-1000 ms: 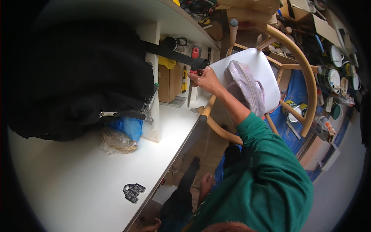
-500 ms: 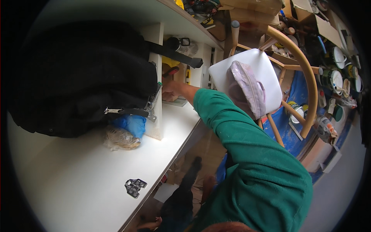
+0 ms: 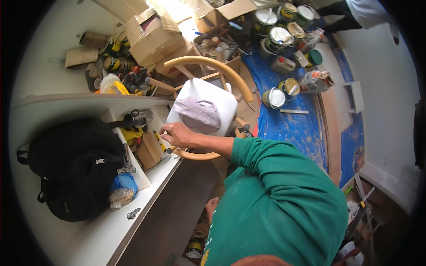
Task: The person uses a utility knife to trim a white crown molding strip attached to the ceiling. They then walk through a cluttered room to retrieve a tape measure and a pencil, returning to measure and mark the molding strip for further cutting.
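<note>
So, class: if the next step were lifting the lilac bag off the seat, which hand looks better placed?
Probably the right hand: it is stretched out beside the bag on the white seat. The left hand is down by the green top, farther from the bag.

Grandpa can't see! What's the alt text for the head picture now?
A person's right hand hovers by a wooden chair with a lilac bag on its white seat. A black backpack lies on a white shelf at left; cans stand on a blue sheet at right.
</note>
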A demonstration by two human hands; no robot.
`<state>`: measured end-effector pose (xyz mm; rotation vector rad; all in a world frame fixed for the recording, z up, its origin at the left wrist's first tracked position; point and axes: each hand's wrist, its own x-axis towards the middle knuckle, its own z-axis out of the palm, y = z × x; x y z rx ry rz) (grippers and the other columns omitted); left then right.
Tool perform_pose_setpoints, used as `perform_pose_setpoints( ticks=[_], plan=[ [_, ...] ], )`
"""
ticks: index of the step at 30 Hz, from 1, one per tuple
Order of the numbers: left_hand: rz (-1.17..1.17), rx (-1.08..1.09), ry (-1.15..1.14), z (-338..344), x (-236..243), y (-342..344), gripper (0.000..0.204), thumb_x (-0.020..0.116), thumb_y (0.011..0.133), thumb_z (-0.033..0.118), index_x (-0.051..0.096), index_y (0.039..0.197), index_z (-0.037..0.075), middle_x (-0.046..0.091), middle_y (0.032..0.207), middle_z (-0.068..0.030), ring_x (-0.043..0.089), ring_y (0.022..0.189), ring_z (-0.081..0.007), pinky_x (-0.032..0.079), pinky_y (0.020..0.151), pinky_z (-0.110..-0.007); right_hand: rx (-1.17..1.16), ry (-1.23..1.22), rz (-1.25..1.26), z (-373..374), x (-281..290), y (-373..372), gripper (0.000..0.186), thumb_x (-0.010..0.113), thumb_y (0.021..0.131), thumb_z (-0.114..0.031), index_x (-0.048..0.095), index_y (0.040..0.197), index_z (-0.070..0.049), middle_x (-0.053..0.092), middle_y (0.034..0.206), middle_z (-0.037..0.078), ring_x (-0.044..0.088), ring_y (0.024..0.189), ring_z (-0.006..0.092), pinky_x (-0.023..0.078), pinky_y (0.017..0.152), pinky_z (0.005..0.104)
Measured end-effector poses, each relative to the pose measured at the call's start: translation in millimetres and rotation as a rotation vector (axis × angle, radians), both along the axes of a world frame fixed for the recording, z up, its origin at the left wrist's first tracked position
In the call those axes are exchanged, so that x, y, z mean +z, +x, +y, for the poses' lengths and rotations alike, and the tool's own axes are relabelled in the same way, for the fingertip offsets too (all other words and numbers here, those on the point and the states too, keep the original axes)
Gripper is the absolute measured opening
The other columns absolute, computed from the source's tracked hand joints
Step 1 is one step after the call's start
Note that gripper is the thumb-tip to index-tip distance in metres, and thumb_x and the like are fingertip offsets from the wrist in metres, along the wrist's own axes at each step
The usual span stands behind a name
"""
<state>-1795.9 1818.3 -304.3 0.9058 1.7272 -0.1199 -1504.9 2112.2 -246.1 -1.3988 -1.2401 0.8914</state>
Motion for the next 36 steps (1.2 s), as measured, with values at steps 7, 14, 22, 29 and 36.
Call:
perform_pose_setpoints(
  ticks=[7,14,22,29,36],
  plan=[
    [-0.107,-0.393,-0.138,52,-24,-10,0.026,0.070,0.086,0.021,0.071,0.095,-0.004,0.068,0.077,-0.0071,0.060,0.070,-0.0104,0.049,0.065,-0.029,-0.330,-0.009,-0.203,-250,83,106,0.017,0.067,0.086,-0.011,0.065,0.099,0.000,0.066,0.087,0.013,0.063,0.073,0.0216,0.050,0.066,0.0338],
    [0.011,-0.786,0.051,54,-106,-26,0.025,0.071,0.082,0.021,0.070,0.088,-0.004,0.067,0.078,-0.0057,0.059,0.071,-0.0110,0.049,0.064,-0.029,-1.196,0.373,-0.283,-492,249,169,0.017,0.059,0.089,0.005,0.061,0.106,0.002,0.063,0.093,0.010,0.061,0.086,0.0134,0.051,0.074,0.0275],
    [-0.093,-1.132,0.193,17,-55,168,0.023,0.067,0.085,0.019,0.073,0.090,-0.003,0.071,0.079,-0.0081,0.065,0.072,-0.0135,0.052,0.070,-0.028,-1.277,1.393,-1.425,-715,382,155,0.032,0.043,0.099,-0.040,0.060,0.115,-0.018,0.061,0.100,-0.001,0.056,0.098,0.0180,0.049,0.084,0.0419],
    [-0.204,-1.228,0.058,-133,16,404,0.021,0.060,0.087,0.015,0.065,0.098,-0.003,0.065,0.079,-0.0076,0.062,0.064,-0.0159,0.049,0.054,-0.029,-1.119,1.329,-2.011,-836,445,158,0.041,0.064,0.087,-0.011,0.053,0.125,-0.003,0.049,0.132,0.008,0.053,0.113,0.0189,0.043,0.098,0.0323],
    [-0.460,-1.375,-0.051,-249,-12,587,0.027,0.062,0.088,0.020,0.065,0.104,-0.001,0.065,0.081,-0.0056,0.063,0.069,-0.0151,0.049,0.058,-0.027,-1.087,1.255,-1.556,-914,438,195,0.022,0.066,0.079,0.004,0.056,0.097,-0.006,0.052,0.095,0.000,0.056,0.087,0.0083,0.048,0.063,0.0199]
  ],
)
